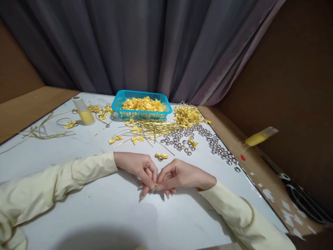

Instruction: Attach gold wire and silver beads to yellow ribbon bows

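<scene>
Left hand (144,172) and right hand (175,175) are meeting over the near half of the white table (104,211), each closing thumb and forefinger in a tight pinch while the other fingers are curling loosely beneath. Between the thumb tips, both are gripping a short gold piece (155,184); the fingers are hiding most of it, so its full shape I cannot tell.

Just beyond the hands, a yellow bow (164,155) is lying with a silver bead (161,159) at its middle. Farther back, several loose bows (137,139) are lying beside and among a bundle of gold cords (156,127). Silver beads (178,137) are spreading to the right of these and trailing along the table's right edge. Behind them, a heap of looped bows (186,116) is resting just beside a blue basket (122,113), which is holding many more bows. To the basket's left, a spool (86,116) of yellow thread is standing near more cords (33,131).

Past the table's right edge, a second spool (260,136) is showing, and scissors (303,201) are lying near white scraps (286,205). A grey curtain (130,45) is hanging behind everything.
</scene>
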`<state>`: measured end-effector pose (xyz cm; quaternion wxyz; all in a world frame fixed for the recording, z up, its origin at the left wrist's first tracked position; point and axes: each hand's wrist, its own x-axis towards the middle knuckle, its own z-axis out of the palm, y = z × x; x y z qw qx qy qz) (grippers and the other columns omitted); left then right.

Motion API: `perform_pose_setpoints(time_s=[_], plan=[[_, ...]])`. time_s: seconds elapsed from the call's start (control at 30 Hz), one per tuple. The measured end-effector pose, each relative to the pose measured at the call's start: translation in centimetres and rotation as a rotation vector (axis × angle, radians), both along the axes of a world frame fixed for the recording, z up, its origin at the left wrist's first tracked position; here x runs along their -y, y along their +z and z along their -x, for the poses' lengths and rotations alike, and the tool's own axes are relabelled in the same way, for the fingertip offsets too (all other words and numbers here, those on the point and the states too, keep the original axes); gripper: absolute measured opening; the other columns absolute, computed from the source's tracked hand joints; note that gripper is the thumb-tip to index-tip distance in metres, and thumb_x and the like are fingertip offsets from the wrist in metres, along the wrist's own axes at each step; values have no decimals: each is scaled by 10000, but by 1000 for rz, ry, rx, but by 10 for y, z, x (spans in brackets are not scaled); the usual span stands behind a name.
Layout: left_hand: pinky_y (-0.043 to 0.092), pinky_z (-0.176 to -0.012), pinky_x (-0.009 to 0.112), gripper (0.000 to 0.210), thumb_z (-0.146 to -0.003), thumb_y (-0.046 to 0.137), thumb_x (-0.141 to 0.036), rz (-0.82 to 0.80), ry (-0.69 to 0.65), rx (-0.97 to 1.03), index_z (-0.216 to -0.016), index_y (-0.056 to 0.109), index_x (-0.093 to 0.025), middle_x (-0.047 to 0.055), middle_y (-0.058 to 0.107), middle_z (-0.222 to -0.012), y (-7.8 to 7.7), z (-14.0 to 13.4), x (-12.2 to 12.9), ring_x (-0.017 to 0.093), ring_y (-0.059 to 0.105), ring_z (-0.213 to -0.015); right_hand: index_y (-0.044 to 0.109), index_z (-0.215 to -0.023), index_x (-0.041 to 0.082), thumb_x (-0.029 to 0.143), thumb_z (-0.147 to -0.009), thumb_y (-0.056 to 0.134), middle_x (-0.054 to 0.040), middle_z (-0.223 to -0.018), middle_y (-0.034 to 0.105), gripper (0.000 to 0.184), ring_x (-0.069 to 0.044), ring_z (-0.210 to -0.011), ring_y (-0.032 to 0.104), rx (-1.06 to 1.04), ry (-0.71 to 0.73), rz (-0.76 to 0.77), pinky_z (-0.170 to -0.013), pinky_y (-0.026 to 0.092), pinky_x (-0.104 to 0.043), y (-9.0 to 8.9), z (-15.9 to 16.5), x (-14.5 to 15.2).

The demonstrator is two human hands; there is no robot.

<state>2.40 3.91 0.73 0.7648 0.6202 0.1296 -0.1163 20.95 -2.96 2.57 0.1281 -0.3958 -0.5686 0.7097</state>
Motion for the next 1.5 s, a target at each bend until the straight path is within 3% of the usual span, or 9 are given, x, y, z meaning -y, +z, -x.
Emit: perform_pose_setpoints(time_s=[0.53, 0.97, 1.5], plan=[[469, -571, 164, 187, -708, 739, -325, 5, 4, 12, -729, 659, -157, 0, 708, -604, -3, 1, -1, 89, 607, -530, 687, -667, 112, 397, -670, 748, 25, -509, 606, 292, -58, -445, 517, -13, -5, -8, -475, 407, -188, -3, -2, -2], [478, -618, 188, 210, -779, 675, -336, -50, -41, 88, -851, 699, -140, 74, 743, -784, 2, 4, -1, 120, 636, -647, 697, -704, 107, 372, -658, 761, 18, -538, 624, 276, -69, -477, 549, -38, -27, -3, -493, 431, -195, 3, -2, -2], [475, -579, 155, 196, -715, 733, -321, -34, 3, 32, -798, 698, -146, 43, 740, -712, -2, 3, 0, 93, 616, -572, 693, -714, 98, 366, -678, 745, 21, -541, 629, 275, -54, -458, 550, -26, 33, 36, -485, 442, -177, -3, -2, -2]])
